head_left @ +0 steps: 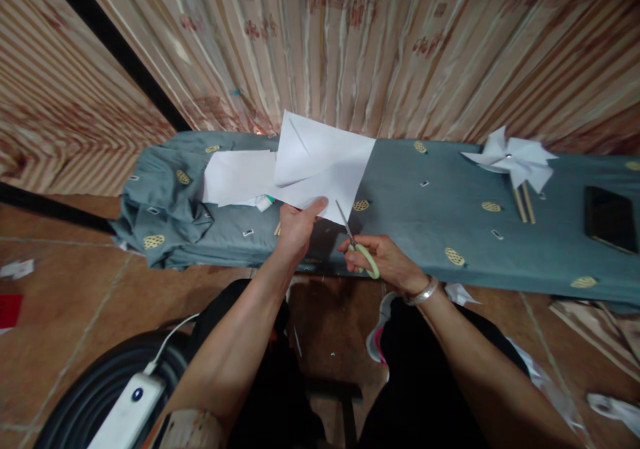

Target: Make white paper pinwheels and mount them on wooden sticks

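My left hand (296,228) pinches the lower edge of a folded white paper sheet (320,162) and holds it up over a low table draped in grey-blue cloth (420,222). My right hand (385,260) grips scissors (356,242) with pale green handles. The blades point up and left, and their tips touch the sheet's bottom edge just right of my left thumb. More white paper (235,177) lies flat on the cloth behind the raised sheet.
A white paper pinwheel (515,159) on wooden sticks lies at the right of the cloth, with a black phone (610,219) beyond it. Paper scraps (613,406) litter the brown tiled floor. A white power bank (131,409) with cable rests at lower left. Striped curtains hang behind.
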A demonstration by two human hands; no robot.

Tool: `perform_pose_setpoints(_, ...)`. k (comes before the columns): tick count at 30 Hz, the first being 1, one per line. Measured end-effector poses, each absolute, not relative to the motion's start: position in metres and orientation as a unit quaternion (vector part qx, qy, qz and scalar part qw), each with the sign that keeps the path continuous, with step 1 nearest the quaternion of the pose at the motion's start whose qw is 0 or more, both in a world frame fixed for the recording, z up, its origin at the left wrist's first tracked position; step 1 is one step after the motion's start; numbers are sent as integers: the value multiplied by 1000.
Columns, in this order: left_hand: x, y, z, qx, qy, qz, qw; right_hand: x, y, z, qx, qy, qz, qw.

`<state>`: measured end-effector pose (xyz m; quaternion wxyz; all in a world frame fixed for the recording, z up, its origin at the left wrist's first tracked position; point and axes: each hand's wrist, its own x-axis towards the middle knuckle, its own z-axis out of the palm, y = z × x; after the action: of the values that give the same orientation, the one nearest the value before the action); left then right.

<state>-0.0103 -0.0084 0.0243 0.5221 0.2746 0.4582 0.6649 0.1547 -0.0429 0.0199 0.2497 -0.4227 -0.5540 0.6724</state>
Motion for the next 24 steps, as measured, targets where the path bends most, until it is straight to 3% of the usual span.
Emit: perform_pose_setpoints(24,-12,-9,25,267,460,667,522,153,-42,18,-433,-547,672,249)
